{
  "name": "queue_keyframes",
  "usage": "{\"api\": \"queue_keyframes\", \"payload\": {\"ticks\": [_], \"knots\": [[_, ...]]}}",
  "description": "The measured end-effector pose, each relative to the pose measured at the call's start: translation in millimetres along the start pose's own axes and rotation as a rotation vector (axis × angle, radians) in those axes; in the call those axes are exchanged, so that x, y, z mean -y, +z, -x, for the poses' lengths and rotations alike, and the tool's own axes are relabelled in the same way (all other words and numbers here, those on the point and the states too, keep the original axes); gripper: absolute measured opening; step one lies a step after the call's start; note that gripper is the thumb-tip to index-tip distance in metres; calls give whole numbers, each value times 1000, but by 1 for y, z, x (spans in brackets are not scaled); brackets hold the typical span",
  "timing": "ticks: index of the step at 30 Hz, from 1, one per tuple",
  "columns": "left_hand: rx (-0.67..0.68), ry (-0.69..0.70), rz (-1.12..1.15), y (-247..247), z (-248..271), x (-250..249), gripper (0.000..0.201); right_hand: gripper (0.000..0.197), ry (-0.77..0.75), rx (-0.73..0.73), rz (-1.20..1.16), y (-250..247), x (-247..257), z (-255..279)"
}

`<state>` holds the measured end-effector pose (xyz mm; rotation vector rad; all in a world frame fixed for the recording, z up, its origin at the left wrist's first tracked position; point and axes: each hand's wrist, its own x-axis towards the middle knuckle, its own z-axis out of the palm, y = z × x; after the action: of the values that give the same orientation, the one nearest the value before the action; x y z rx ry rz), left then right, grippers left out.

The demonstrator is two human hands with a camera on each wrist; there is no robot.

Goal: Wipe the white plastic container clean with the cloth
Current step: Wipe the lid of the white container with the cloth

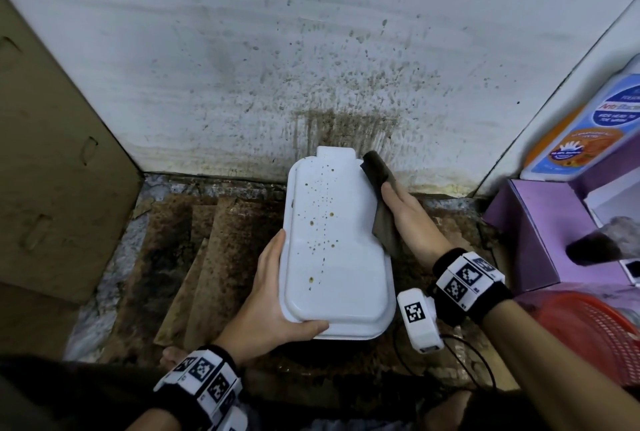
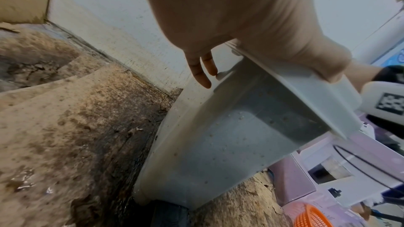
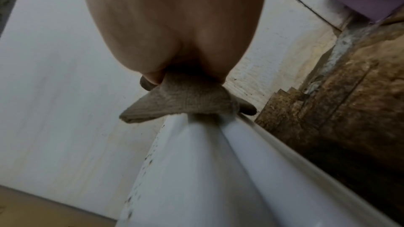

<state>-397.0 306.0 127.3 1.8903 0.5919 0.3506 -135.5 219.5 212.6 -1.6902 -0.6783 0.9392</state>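
The right hand (image 1: 410, 214) pinches a dark brown cloth (image 1: 379, 188) against the right long edge of the white plastic container (image 1: 337, 257), up near its far end; in the right wrist view the fingers are closed on a folded wad of the cloth, which sits right on the rim. The left hand (image 1: 273, 295) grips the container's near left corner, thumb lying along the near edge and fingers wrapped round the left side, holding it tilted with its broad face up and its far end toward the wall (image 1: 311, 50).

The edge looks like the part being wiped now, while the broad face carries a line of brown specks and spots running down its middle. To do this well, I would keep the cloth flat under the fingers rather than bunched, draw it along the rim in one long pull toward the near end, then cross onto the spotted face and press harder over the larger dots. The left hand should brace against that push so the container does not twist or slip. The left wrist view shows small crumbs on the grey underside too, so that side probably needs a pass.

Below the container the floor (image 1: 214, 240) is covered with stained, rust-brown cardboard sheets, damp-looking and dark in places. The wall behind is white, spattered with brown marks thickest just above the container. A cardboard panel (image 1: 52, 153) stands at the left; at the right are a purple box (image 1: 530, 230) and an orange basket (image 1: 588, 333).
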Motion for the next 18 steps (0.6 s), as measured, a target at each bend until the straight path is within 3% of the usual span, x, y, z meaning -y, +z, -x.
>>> {"api": "queue_keyframes", "payload": {"ticks": [7, 11, 18], "knots": [[3, -14, -8, 0, 1, -1, 142, 48, -13, 25, -53, 6, -29, 43], [9, -21, -9, -1, 2, -3, 143, 63, -18, 23, -21, 10, -44, 59], [6, -19, -28, 0, 0, -5, 143, 59, -75, 44, -7, 9, -29, 39]]}}
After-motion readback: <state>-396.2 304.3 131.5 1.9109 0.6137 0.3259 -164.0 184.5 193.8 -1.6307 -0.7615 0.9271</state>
